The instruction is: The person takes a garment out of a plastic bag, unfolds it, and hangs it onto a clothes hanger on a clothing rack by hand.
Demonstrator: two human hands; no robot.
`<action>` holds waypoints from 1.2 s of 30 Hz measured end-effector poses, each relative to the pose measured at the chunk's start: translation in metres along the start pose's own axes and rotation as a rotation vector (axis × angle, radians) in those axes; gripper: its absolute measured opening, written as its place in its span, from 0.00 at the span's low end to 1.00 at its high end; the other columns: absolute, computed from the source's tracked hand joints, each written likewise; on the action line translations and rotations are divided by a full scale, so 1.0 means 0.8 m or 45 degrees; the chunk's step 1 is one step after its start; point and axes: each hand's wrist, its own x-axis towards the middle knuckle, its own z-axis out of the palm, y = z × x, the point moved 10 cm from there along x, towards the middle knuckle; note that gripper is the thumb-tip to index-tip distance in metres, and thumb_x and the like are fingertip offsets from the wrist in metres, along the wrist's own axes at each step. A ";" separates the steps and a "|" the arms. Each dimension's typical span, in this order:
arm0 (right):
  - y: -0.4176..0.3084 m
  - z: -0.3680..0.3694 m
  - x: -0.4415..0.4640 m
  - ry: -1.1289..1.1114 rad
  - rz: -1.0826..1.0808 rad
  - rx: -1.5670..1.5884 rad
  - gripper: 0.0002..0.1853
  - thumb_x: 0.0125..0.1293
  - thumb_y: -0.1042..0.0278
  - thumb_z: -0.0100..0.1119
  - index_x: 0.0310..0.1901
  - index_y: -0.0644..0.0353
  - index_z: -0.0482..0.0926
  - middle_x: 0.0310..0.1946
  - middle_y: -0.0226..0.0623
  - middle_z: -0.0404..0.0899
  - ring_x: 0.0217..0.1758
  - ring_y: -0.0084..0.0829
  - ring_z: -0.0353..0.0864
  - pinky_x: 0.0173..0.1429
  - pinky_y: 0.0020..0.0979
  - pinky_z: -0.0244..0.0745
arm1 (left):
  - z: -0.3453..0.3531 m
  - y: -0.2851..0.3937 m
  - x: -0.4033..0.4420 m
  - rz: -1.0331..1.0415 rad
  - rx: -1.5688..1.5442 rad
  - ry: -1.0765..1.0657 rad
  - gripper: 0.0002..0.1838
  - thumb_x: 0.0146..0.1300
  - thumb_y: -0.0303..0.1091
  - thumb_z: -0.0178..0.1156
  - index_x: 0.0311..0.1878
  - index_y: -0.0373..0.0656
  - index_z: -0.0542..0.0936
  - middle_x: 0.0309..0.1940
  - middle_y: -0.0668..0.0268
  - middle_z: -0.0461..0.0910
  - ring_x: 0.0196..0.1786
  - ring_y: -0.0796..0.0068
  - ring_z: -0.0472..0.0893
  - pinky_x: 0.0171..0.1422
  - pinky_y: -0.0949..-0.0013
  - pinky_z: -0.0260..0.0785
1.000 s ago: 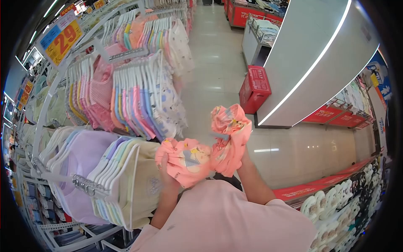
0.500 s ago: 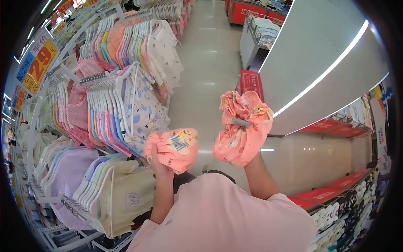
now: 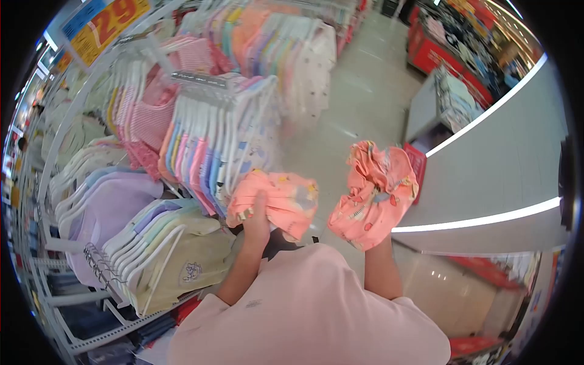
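Left hand (image 3: 258, 216) clamped on left coral bundle (image 3: 289, 198), thumb across its near side, right of hanging clothes (image 3: 196, 146); right coral bundle (image 3: 372, 210) covers right hand, grip cannot be told.

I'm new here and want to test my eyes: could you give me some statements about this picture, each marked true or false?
1. The left hand grips a coral-pink printed cloth bundle. True.
2. That bundle presses against the other one. False: a gap shows between it and the crumpled coral-pink second bundle to its right.
3. Pastel cloth garments hang at the picture's left. True.
4. The rectangular orange-and-blue sign shows 59. False: that sign shows 29.
5. The camera wearer has on a pale pink cloth shirt. True.
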 end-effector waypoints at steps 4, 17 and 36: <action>0.042 0.026 0.040 -0.073 0.143 -0.014 0.25 0.74 0.53 0.55 0.64 0.62 0.68 0.55 0.41 0.74 0.40 0.33 0.78 0.40 0.31 0.80 | 0.014 0.065 0.046 0.226 0.115 -0.039 0.15 0.78 0.33 0.55 0.60 0.34 0.76 0.56 0.63 0.80 0.57 0.76 0.79 0.60 0.71 0.73; 0.148 0.123 0.145 -0.311 0.377 0.066 0.26 0.75 0.52 0.54 0.64 0.62 0.67 0.56 0.42 0.74 0.40 0.33 0.78 0.40 0.31 0.80 | 0.009 0.277 0.234 0.399 -0.630 0.317 0.18 0.76 0.39 0.59 0.61 0.37 0.78 0.52 0.62 0.83 0.50 0.73 0.85 0.50 0.69 0.83; 0.150 0.062 0.265 -0.329 0.770 0.406 0.25 0.67 0.55 0.60 0.57 0.62 0.66 0.46 0.48 0.69 0.38 0.38 0.72 0.35 0.35 0.77 | 0.057 0.224 0.300 0.213 -0.517 0.378 0.26 0.79 0.42 0.49 0.68 0.30 0.70 0.59 0.52 0.80 0.65 0.57 0.78 0.78 0.54 0.62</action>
